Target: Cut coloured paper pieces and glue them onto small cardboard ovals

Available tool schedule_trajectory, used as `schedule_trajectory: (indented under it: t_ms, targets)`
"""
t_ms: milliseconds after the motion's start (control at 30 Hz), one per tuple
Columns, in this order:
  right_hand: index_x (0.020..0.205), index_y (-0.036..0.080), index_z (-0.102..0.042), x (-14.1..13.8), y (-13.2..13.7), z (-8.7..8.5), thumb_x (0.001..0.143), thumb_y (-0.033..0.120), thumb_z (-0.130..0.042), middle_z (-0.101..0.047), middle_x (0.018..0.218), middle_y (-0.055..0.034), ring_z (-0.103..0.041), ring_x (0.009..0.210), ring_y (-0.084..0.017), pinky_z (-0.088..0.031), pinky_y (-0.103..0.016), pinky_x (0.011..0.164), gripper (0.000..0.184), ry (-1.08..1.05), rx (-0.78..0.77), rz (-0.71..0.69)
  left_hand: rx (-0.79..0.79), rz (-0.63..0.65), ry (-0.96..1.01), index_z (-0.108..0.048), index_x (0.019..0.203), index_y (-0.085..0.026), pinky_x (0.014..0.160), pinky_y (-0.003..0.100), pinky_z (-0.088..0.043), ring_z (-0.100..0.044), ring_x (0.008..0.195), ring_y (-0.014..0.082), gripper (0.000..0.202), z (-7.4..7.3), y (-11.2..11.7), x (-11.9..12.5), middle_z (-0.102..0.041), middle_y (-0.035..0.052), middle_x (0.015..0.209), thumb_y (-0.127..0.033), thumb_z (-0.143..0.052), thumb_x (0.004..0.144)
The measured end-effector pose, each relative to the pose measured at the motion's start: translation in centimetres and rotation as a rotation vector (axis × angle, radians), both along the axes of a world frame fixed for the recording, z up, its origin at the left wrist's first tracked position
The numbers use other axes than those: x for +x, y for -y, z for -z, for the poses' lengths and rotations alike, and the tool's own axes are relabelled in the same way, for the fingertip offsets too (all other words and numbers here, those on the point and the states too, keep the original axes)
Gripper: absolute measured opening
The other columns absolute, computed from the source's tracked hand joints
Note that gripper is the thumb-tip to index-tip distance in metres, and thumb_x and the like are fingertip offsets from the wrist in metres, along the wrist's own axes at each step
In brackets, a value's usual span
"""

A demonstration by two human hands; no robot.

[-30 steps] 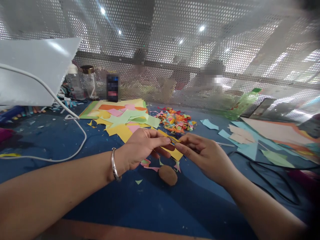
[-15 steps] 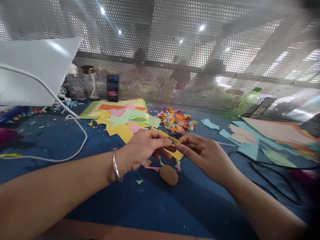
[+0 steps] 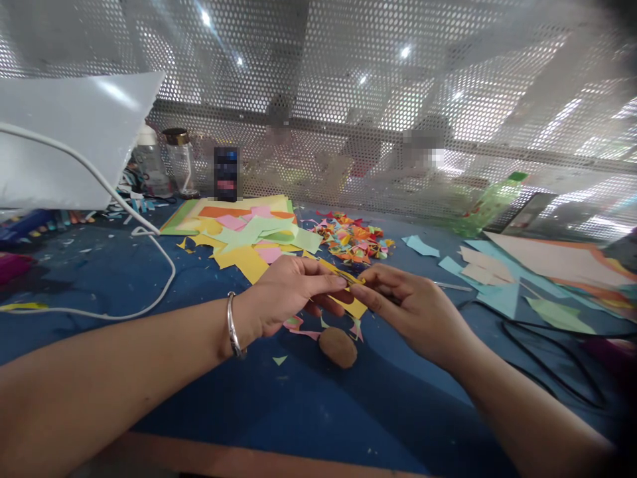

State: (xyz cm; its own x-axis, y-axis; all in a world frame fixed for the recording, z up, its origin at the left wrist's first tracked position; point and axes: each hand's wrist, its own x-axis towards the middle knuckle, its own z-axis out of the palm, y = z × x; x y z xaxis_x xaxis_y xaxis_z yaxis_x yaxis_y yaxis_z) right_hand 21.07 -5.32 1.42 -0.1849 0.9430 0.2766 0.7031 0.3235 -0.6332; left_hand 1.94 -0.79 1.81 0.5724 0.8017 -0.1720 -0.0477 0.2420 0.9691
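Observation:
My left hand [image 3: 286,295] and my right hand [image 3: 405,309] meet fingertip to fingertip above the blue table [image 3: 318,411]. Both pinch a small yellow paper piece [image 3: 354,280] between thumb and fingers. A silver bangle [image 3: 232,326] sits on my left wrist. Just below the hands a brown oval lump [image 3: 338,346] lies on the table among pink and green scraps. A larger yellow paper [image 3: 353,307] lies under the hands.
A stack of coloured sheets [image 3: 239,229] and a heap of small folded paper bits [image 3: 351,240] lie behind the hands. Blue and white sheets [image 3: 502,275] lie right, black cord [image 3: 547,372] too. A white cable [image 3: 149,292] loops left. Jars [image 3: 179,162] stand by the mesh screen.
Both hands stay pinched on the small yellow piece; they have barely shifted, and the view has drifted slightly.

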Motion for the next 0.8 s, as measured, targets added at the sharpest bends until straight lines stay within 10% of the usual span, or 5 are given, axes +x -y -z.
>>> schedule_trajectory:
  t_ms: [800]
  targets:
    - [0.075, 0.021, -0.057, -0.01, 0.01, 0.47, 0.093, 0.055, -0.051, -0.051, 0.065, 0.0020, -0.044, 0.056, -0.012, -0.036, -0.025, 0.051, 0.039, -0.009, -0.030, -0.012, 0.051, 0.038, -0.089, -0.066, 0.075, -0.013, 0.047, 0.019, -0.038, -0.066, 0.062, 0.0099, 0.013, -0.17, 0.15, -0.20, -0.074, 0.0055, 0.082, -0.023, -0.067, 0.083]
